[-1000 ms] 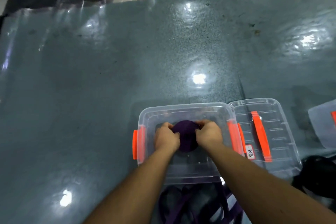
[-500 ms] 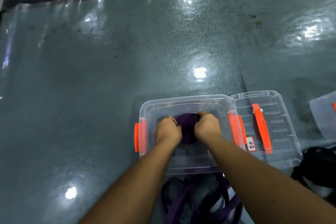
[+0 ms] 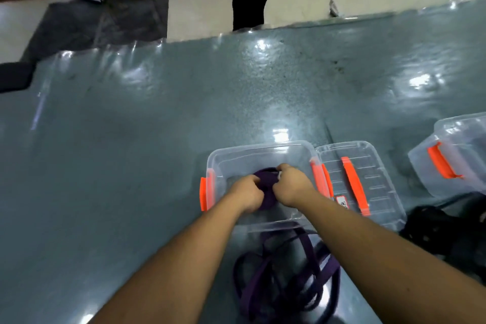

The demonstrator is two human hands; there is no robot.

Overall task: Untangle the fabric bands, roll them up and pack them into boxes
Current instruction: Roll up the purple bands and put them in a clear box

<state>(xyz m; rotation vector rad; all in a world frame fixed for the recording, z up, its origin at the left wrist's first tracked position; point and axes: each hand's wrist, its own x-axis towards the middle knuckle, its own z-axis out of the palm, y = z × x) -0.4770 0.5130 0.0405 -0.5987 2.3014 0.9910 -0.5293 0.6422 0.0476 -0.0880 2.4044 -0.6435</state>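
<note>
Head view shows the left hand (image 3: pixel 247 196) and right hand (image 3: pixel 292 187) now squeezed closer together, both clamped on the purple roll (image 3: pixel 267 187) inside the clear box (image 3: pixel 263 151), with loose band (image 3: pixel 284 271) trailing at 6 o'clock, so packing seems under way.

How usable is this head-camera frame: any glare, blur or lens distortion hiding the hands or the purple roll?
Head view: bright ceiling-light glare spots the glossy table cover, one patch just behind the open box; wide-angle bending curves the table's far edge; the whole frame is slightly soft. The left hand and right hand stay readable gripping the purple roll, though they cover much of it.
</note>
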